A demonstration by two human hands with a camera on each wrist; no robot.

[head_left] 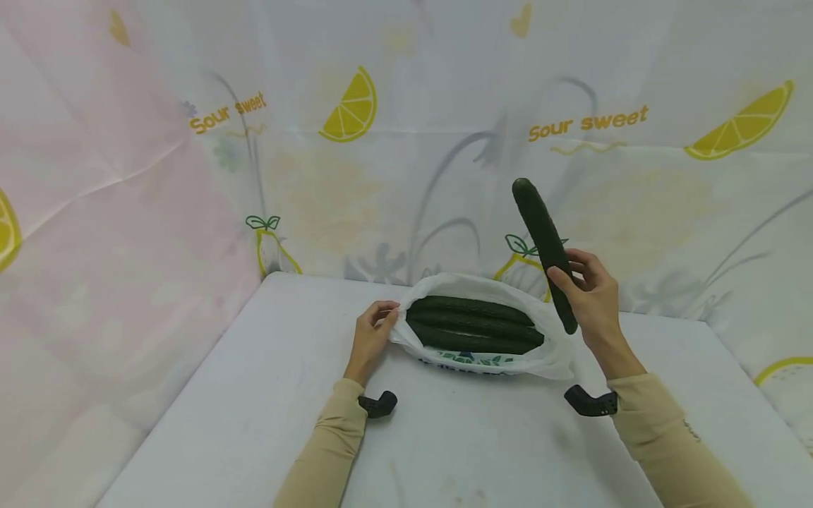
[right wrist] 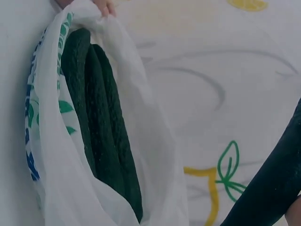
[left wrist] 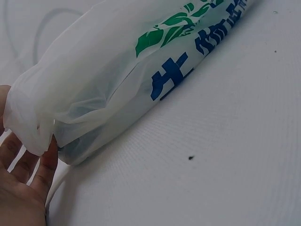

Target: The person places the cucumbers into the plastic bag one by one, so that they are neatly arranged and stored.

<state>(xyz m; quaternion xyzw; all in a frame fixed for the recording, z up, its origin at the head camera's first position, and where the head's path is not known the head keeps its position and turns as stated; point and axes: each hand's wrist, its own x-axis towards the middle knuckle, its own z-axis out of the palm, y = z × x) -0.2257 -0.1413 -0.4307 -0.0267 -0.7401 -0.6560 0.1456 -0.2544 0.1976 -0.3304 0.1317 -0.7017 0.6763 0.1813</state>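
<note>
A white plastic bag [head_left: 552,356] with green and blue print lies on the table, its mouth spread wide. Inside it, three dark green cucumbers [head_left: 473,324] lie side by side. My left hand [head_left: 371,335] pinches the bag's left edge; the left wrist view shows the thin plastic [left wrist: 35,117] between thumb and fingers. Above the bag's right end, my right hand [head_left: 593,296] grips another cucumber [head_left: 536,219] near its lower end, raised and tilted with its top to the left. In the right wrist view this held cucumber [right wrist: 270,188] crosses the lower right corner.
The white table [head_left: 286,423] runs up to a printed cloth backdrop [head_left: 432,176] with lemon pictures. Another cloth side [head_left: 95,282] borders the table on the left. Black devices [head_left: 380,404] sit at both wrists, over beige sleeves [head_left: 330,437].
</note>
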